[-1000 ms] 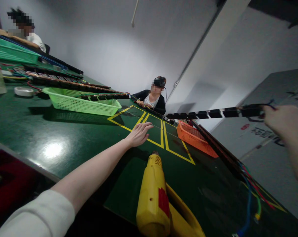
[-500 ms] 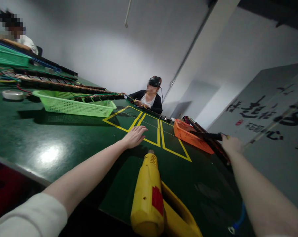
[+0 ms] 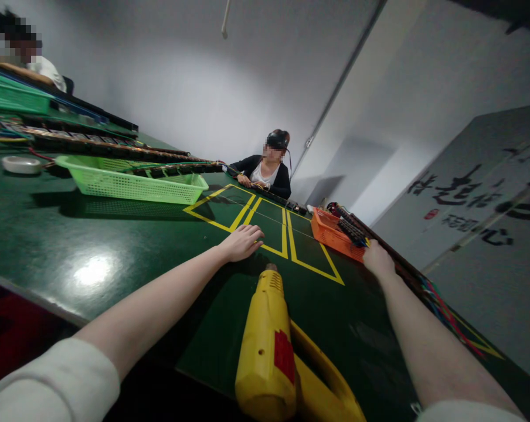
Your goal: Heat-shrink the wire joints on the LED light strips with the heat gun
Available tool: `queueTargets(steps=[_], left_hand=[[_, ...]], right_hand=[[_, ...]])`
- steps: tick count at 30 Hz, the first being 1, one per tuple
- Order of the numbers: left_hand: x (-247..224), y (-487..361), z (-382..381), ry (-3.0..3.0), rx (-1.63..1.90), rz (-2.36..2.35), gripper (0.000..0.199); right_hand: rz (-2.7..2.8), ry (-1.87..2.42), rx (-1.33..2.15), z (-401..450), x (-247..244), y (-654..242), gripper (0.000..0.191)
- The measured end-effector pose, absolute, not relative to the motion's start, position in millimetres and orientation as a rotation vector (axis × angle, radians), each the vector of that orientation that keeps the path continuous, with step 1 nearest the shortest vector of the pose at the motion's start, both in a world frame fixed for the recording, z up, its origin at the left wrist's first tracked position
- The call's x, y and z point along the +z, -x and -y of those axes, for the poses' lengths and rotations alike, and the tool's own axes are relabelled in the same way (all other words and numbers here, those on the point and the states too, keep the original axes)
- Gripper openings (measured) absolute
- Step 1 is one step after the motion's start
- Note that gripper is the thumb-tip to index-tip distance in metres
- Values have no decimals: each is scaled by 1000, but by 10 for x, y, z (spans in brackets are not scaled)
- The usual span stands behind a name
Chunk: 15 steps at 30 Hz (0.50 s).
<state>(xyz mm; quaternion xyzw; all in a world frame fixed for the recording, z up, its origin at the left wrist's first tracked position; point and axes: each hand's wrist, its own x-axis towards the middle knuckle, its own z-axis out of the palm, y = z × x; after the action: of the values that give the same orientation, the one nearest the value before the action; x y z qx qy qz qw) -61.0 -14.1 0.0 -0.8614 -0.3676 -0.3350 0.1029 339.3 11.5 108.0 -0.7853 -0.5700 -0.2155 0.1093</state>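
My left hand (image 3: 243, 242) lies palm down over the green table, at the near edge of the yellow tape outlines, fingers stretched out and holding nothing. Just this side of it, a yellow heat gun (image 3: 267, 346) lies with its nozzle pointing away from me. At the right, my right hand (image 3: 379, 259) is closed around the near end of a black segmented strip (image 3: 352, 231), where a bit of yellow and blue wire shows. The strip's far part is over the orange basket (image 3: 330, 233); whether it touches the bottom is hidden.
A light green basket (image 3: 137, 187) with a wired strip across it stands at left, by a white tape roll (image 3: 21, 165). Long wired strips (image 3: 93, 142) lie behind. Coloured wires (image 3: 449, 316) run along the right edge. One person (image 3: 267, 173) works opposite, another far left.
My right hand has moved left and closer to the orange basket, carrying the black strip, which now lies over the basket. My left hand has stayed in place.
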Motion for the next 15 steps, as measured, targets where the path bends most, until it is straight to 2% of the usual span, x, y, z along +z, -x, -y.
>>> queueTargets(steps=[7,15], left_hand=[[5,598,150,2577,-938,1067,30],[4,591,141,2581,-898,1053,28]], right_hand=[[2218,2102,-921,-105,914,-3282,34],[2477,1836,-1114,-14,1181,-3371,32]])
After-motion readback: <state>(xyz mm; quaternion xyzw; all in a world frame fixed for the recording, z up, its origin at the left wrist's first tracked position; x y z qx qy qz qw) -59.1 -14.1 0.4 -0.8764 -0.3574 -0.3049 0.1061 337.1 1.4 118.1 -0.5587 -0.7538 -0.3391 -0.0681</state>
